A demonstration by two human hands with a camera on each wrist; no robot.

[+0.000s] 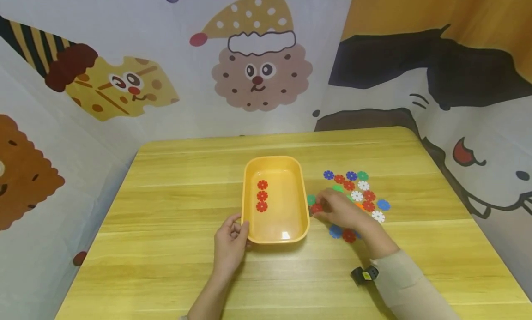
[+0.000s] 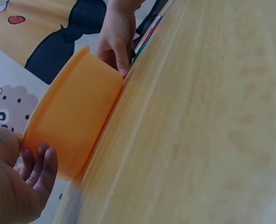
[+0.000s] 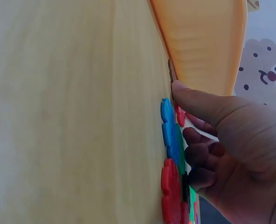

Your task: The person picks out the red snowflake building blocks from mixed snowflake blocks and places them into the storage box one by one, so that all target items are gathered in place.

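Note:
A yellow-orange plastic tray (image 1: 276, 241) stands on the table, with three red snowflake discs (image 1: 262, 196) in a column at its left inside. At the tray's near left corner my left hand (image 1: 231, 240) grips the rim; the left wrist view shows the fingers against the outer wall (image 2: 77, 116). Just right of the tray, my right hand (image 1: 338, 211) pinches a red snowflake disc (image 1: 317, 208) between thumb and fingertips, low at the table. The right wrist view shows the thumb (image 3: 198, 100) close beside the tray wall (image 3: 203, 46). The hand hides part of that disc.
Loose snowflake discs in blue, white, green, red and orange lie scattered around and beyond my right hand, among them a white disc (image 1: 378, 216) and a blue disc (image 1: 383, 205). The wooden table (image 1: 166, 195) meets a cartoon-printed cloth (image 1: 191, 117) behind.

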